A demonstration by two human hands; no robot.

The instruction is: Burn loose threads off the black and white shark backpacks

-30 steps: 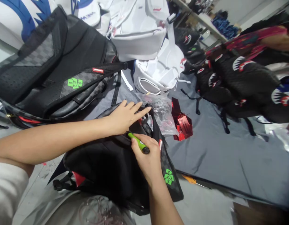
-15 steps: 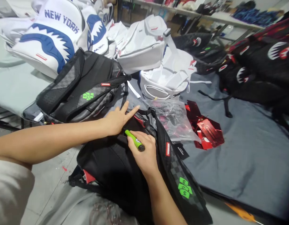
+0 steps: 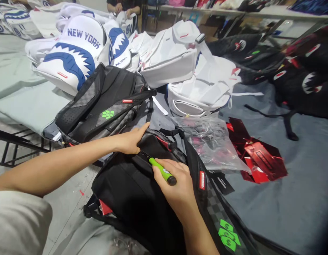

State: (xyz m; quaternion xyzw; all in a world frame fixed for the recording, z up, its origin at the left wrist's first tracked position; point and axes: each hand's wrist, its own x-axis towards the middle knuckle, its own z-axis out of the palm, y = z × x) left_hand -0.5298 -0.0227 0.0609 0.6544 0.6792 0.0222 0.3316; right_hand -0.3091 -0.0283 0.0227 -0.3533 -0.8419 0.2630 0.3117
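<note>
My right hand (image 3: 177, 184) is wrapped round a green-handled tool (image 3: 164, 170) with a black end cap. Its thin dark shaft points up and left at the top seam of a black backpack (image 3: 126, 193), which lies on its side in front of me. Gripping that backpack's upper left edge, my left hand (image 3: 130, 141) sits just beyond the tool's tip, thumb and forefinger apart on the fabric. The exact tip is too small to make out. A checkered strap of the backpack bears a red label (image 3: 202, 180) and a green patch (image 3: 228, 235).
A second black backpack (image 3: 113, 85) lies behind, beside several white backpacks (image 3: 71, 56). To the right are a clear plastic bag (image 3: 206, 138), shiny red packaging (image 3: 262, 156) and a black tag (image 3: 222, 182). Dark backpacks (image 3: 299, 85) line the far right. Another person's hands (image 3: 124, 10) show at the back.
The view has shifted, so things sit further right and lower. My left hand's spread fingers have drawn in on the backpack's edge. More of the tool's shaft shows in my right hand.
</note>
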